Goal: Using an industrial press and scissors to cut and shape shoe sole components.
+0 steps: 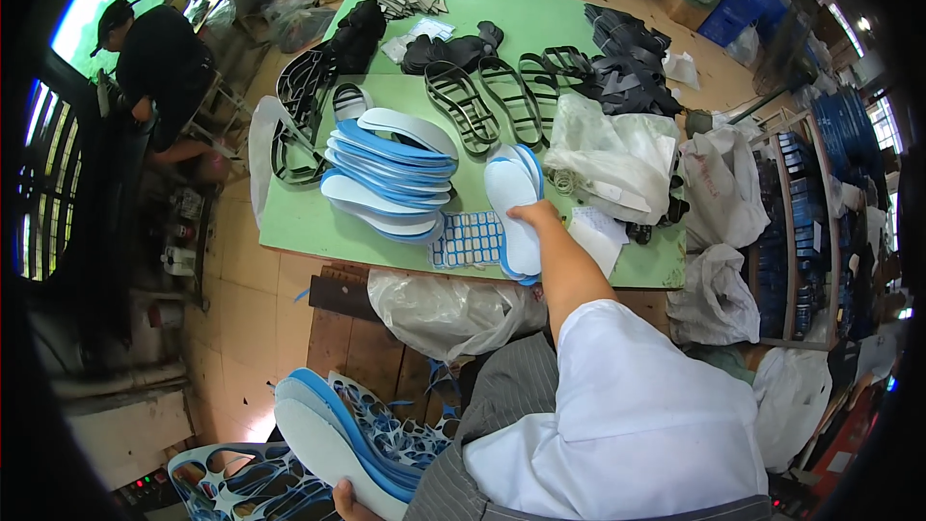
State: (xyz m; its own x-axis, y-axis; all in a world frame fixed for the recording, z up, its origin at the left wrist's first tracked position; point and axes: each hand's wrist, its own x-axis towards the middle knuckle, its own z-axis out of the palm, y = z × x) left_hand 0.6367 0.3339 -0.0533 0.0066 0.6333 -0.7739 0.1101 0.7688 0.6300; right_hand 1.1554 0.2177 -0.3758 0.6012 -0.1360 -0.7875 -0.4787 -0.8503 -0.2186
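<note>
My right hand (536,216) reaches over the green table and grips a small stack of white-and-blue shoe insoles (513,188) near its front edge, thumb on top. Low at the left, my left hand (353,504) is closed on the edge of a thicker stack of insoles (328,439); only some of its fingers show. To the left of my right hand lies a tall, uneven pile of the same insoles (391,169). Between that pile and the stack is a sheet with rows of small blue-edged labels (467,239).
Black sandal-shaped frames (461,106) and dark straps lie farther back on the table (386,96). A clear plastic bag (608,154) and paper (598,236) are at the right. Blue-and-white cut-out scrap (251,487) lies lower left. Another person (164,68) sits far left.
</note>
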